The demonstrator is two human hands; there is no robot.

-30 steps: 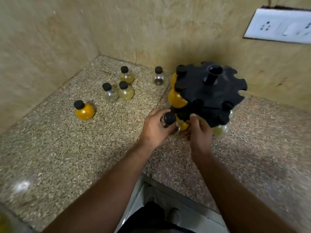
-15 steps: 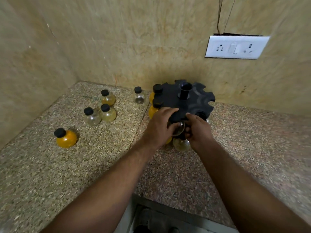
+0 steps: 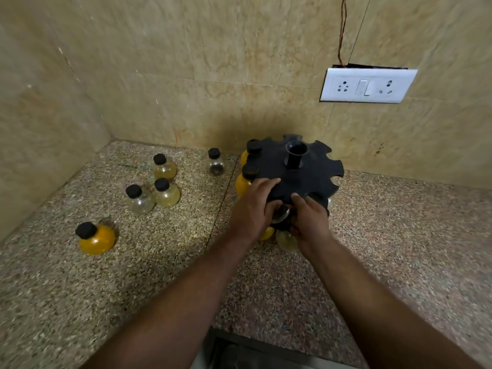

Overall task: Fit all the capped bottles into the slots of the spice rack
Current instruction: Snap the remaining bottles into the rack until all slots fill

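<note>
Clear bottle (image 3: 281,213), loose in the left hand (image 3: 253,209) a second ago, now sits pressed by both hands, right hand (image 3: 310,218) included, into the spice rack (image 3: 314,177) front slot; five bottles wait on the desk (image 3: 133,262).

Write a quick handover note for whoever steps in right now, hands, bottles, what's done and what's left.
Left hand and right hand: both at the spice rack's near edge, around a clear bottle; whether it is seated is hidden.
Done: two orange bottles slotted on the rack's left side, more hanging low in front.
Left: five loose bottles on the counter, the orange one nearest; several slots open on the right.
</note>
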